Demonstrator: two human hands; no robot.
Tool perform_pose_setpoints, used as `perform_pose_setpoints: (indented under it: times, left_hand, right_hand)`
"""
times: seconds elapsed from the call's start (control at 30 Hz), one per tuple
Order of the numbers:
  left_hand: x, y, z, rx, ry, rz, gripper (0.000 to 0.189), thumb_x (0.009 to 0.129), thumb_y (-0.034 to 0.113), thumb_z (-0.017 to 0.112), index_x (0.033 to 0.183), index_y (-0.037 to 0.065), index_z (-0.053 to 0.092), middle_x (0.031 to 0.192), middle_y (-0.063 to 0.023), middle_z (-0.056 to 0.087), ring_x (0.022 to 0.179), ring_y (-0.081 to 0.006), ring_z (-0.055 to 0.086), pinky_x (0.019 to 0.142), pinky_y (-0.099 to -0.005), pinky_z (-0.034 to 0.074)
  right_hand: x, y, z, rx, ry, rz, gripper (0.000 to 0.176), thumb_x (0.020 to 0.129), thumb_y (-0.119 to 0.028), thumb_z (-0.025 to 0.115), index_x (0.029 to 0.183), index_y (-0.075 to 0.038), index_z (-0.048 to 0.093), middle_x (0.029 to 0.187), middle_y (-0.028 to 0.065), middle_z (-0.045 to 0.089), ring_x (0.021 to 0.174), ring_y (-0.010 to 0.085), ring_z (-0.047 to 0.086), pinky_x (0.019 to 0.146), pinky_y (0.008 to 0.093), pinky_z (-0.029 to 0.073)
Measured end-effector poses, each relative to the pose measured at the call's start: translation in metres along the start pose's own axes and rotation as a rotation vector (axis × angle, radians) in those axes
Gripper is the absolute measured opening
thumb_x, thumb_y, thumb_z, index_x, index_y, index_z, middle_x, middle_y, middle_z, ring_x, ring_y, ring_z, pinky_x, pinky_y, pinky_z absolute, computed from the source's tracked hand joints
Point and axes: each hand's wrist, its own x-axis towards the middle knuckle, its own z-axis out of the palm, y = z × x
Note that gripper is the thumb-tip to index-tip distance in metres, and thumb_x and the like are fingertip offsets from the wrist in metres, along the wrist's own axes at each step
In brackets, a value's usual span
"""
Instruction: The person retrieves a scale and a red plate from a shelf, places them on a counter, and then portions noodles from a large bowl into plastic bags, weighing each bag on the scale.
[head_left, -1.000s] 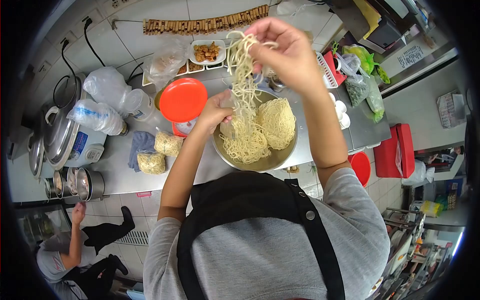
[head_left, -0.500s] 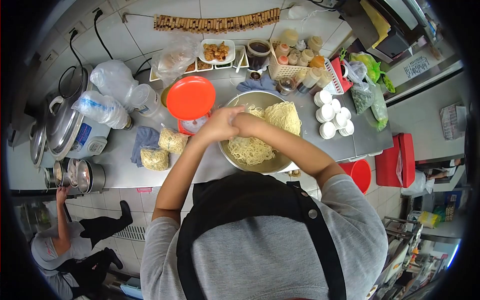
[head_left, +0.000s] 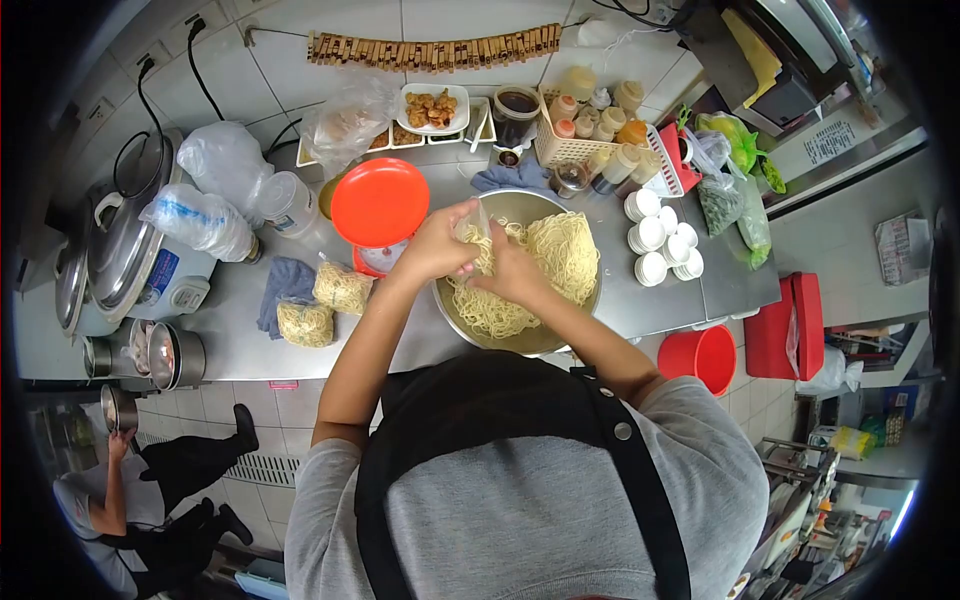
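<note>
A large metal bowl (head_left: 447, 312) stands on the counter with a heap of yellow noodles (head_left: 562, 255) in it. Over its left side my left hand (head_left: 438, 246) grips a clear plastic bag (head_left: 481, 217) with some noodles inside. My right hand (head_left: 518, 270) is closed against the bag and the noodles at its right side; its fingertips are partly hidden. Just left of my left hand is a kitchen scale (head_left: 376, 258) with a round orange-red tray (head_left: 380, 203). Two filled noodle bags (head_left: 342, 287) lie left of my forearm, beside a blue-grey cloth (head_left: 287, 285).
White cups (head_left: 650, 234) stand stacked right of the bowl. Behind are a basket of sauce bottles (head_left: 590, 125), a jar of dark liquid (head_left: 516, 108) and a plate of fried pieces (head_left: 434, 107). A red bucket (head_left: 697, 358) is below right. At lower left a co-worker (head_left: 120, 490) holds a pot (head_left: 118, 408).
My hands have come apart from a clasped position, and the plastic bag with noodles now shows between them. The co-worker has moved a pot off the counter's left edge.
</note>
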Motion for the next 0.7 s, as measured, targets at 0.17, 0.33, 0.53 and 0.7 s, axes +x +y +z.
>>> perform_pose_setpoints:
  times: [0.17, 0.33, 0.53, 0.7]
  left_hand:
    - [-0.005, 0.003, -0.005, -0.029, 0.032, -0.035, 0.072, 0.068, -0.005, 0.052, 0.137, 0.000, 0.032, 0.067, -0.0063, 0.059, 0.046, -0.0079, 0.052, 0.043, -0.0215, 0.043]
    - [-0.002, -0.004, -0.003, -0.148, 0.018, 0.038, 0.074, 0.067, -0.008, 0.050, 0.137, -0.001, 0.030, 0.106, -0.0140, 0.059, 0.049, -0.0071, 0.053, 0.043, -0.0209, 0.043]
    - [-0.002, -0.007, -0.005, -0.184, 0.040, 0.108, 0.075, 0.066, -0.009, 0.050, 0.138, -0.001, 0.029, 0.125, -0.0154, 0.049, 0.049, -0.0060, 0.052, 0.043, -0.0191, 0.042]
    - [0.000, -0.011, -0.008, -0.232, 0.036, 0.046, 0.074, 0.067, -0.008, 0.051, 0.137, -0.001, 0.030, 0.121, -0.0140, 0.052, 0.049, -0.0059, 0.052, 0.042, -0.0190, 0.041]
  right_hand:
    - [0.012, 0.009, -0.035, 0.160, -0.176, 0.123, 0.048, 0.067, -0.014, 0.072, 0.105, 0.005, 0.049, 0.093, 0.0228, 0.061, 0.081, 0.0297, 0.064, 0.070, 0.0387, 0.051]
    - [0.028, -0.020, -0.086, 0.924, -0.079, 0.047, 0.025, 0.073, 0.000, 0.066, 0.094, 0.000, 0.053, 0.081, 0.0052, 0.061, 0.068, 0.0070, 0.058, 0.054, 0.0206, 0.048]
    - [0.035, -0.054, -0.121, 0.965, 0.027, -0.014, 0.022, 0.075, 0.000, 0.067, 0.092, -0.002, 0.053, 0.080, 0.0032, 0.060, 0.067, 0.0053, 0.057, 0.054, 0.0190, 0.047]
    - [0.053, -0.038, -0.082, 0.771, -0.066, -0.020, 0.027, 0.075, -0.006, 0.068, 0.095, 0.000, 0.052, 0.080, 0.0055, 0.060, 0.073, 0.0128, 0.060, 0.064, 0.0250, 0.049]
